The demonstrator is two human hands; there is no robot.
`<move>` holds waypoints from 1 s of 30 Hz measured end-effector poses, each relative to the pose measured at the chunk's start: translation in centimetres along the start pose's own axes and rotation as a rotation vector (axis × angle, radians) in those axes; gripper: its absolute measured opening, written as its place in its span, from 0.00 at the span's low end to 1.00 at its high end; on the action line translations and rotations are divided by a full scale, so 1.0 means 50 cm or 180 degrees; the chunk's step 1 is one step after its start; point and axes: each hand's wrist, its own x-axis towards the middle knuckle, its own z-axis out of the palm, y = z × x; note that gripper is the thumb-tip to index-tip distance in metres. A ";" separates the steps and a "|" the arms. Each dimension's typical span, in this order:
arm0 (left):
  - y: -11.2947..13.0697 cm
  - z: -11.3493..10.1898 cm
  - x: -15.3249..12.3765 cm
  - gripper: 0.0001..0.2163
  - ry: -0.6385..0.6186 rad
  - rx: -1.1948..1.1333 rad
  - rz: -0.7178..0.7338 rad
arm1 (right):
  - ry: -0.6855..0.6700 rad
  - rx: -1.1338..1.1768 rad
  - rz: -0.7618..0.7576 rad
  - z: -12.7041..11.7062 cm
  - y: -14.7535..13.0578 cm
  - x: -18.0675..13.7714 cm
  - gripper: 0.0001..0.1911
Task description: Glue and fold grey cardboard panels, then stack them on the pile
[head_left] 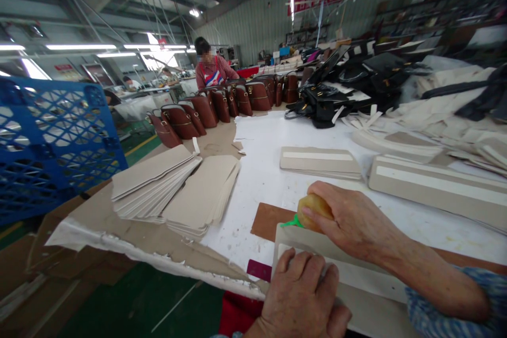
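My right hand (344,216) grips a yellowish rounded lump (315,207) at the far left corner of a beige panel (301,237). A bright green piece (292,222) sticks out from under the lump at the panel's edge; I cannot tell what it is. My left hand (301,296) rests on the panel's near part, fingers bent and side by side, holding nothing. A white strip (356,277) runs along the panel, partly covered by the left hand. Beneath the panel lies a brown sheet (264,221), and a dark purple piece (259,270) shows beside it.
Fanned beige panels (154,174) and another stack (202,193) lie left. Strip-marked panels (320,161) and a longer stack (439,182) lie beyond my hands. Brown bags (206,108), black bags (325,100) and a co-worker (216,68) are farther back. A blue crate (59,137) stands left.
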 end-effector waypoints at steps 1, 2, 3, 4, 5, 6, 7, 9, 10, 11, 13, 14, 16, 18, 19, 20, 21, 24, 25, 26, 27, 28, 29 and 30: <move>0.000 0.001 0.000 0.18 0.0008 0.0022 -0.0003 | -0.0010 0.0002 0.0001 0.001 0.000 0.001 0.14; 0.000 0.002 -0.001 0.18 0.0014 0.0036 0.0003 | -0.0016 -0.0002 0.0001 0.001 0.000 0.002 0.14; 0.000 0.003 -0.001 0.18 0.0023 0.0044 0.0007 | -0.0023 -0.0017 -0.0002 0.001 0.000 0.002 0.14; -0.001 0.004 -0.002 0.18 0.0031 0.0051 0.0004 | -0.0034 -0.0038 -0.0005 0.001 -0.001 0.003 0.13; -0.001 0.006 -0.002 0.19 0.0035 0.0054 0.0006 | -0.0047 -0.0065 -0.0007 0.000 -0.001 0.003 0.13; -0.002 0.008 -0.003 0.19 0.0035 0.0053 0.0012 | -0.0067 -0.0096 -0.0004 0.000 -0.001 0.003 0.12; -0.003 0.009 -0.004 0.19 0.0045 0.0050 0.0012 | -0.0093 -0.0128 0.0006 -0.001 -0.002 0.003 0.12; -0.004 0.012 -0.005 0.19 0.0053 0.0037 0.0025 | -0.0158 -0.0176 0.0037 -0.004 -0.002 0.003 0.12; -0.004 0.013 -0.005 0.19 0.0050 0.0037 0.0023 | -0.0188 -0.0190 0.0067 -0.005 -0.003 0.003 0.13; -0.005 0.013 -0.006 0.19 0.0048 0.0036 0.0018 | -0.0214 -0.0197 0.0096 -0.006 -0.003 0.002 0.13; -0.005 0.014 -0.006 0.20 0.0052 0.0033 0.0008 | -0.0244 -0.0191 0.0135 -0.007 -0.006 0.001 0.13; -0.005 0.015 -0.006 0.20 0.0054 0.0029 -0.0004 | -0.0249 -0.0177 0.0144 -0.007 -0.007 0.001 0.13; -0.005 0.016 -0.006 0.20 0.0061 0.0017 -0.0020 | -0.0236 -0.0153 0.0141 -0.004 -0.010 0.002 0.13; -0.006 0.019 -0.007 0.21 0.0055 0.0017 -0.0019 | -0.0218 -0.0153 0.0117 0.001 -0.012 0.002 0.13; -0.005 0.020 -0.007 0.21 0.0046 0.0023 -0.0018 | -0.0203 -0.0164 0.0103 0.002 -0.011 0.002 0.13; -0.005 0.022 -0.008 0.21 0.0031 0.0029 -0.0017 | -0.0185 -0.0180 0.0093 0.003 -0.010 0.002 0.12; -0.004 0.023 -0.009 0.22 0.0014 0.0040 -0.0020 | -0.0179 -0.0196 0.0083 0.004 -0.008 0.002 0.12; -0.003 0.022 -0.012 0.23 -0.0083 0.0052 -0.0040 | -0.0128 -0.0256 0.0061 -0.002 0.000 0.000 0.12; -0.003 0.020 -0.013 0.23 -0.0116 0.0035 -0.0032 | -0.0113 -0.0271 0.0054 -0.005 0.002 0.000 0.12; -0.003 0.017 -0.013 0.23 -0.0131 0.0013 -0.0017 | -0.0098 -0.0286 0.0053 -0.009 0.003 -0.001 0.12; -0.005 0.015 -0.012 0.23 -0.0123 0.0000 -0.0009 | -0.0085 -0.0303 0.0061 -0.012 0.005 -0.002 0.11; -0.006 0.014 -0.011 0.23 -0.0096 -0.0008 -0.0010 | -0.0083 -0.0319 0.0080 -0.015 0.007 -0.003 0.11; -0.007 0.014 -0.010 0.23 -0.0058 -0.0011 -0.0014 | -0.0090 -0.0332 0.0100 -0.016 0.011 -0.005 0.11; -0.008 0.016 -0.009 0.22 -0.0025 -0.0010 -0.0009 | -0.0096 -0.0327 0.0109 -0.015 0.015 -0.009 0.10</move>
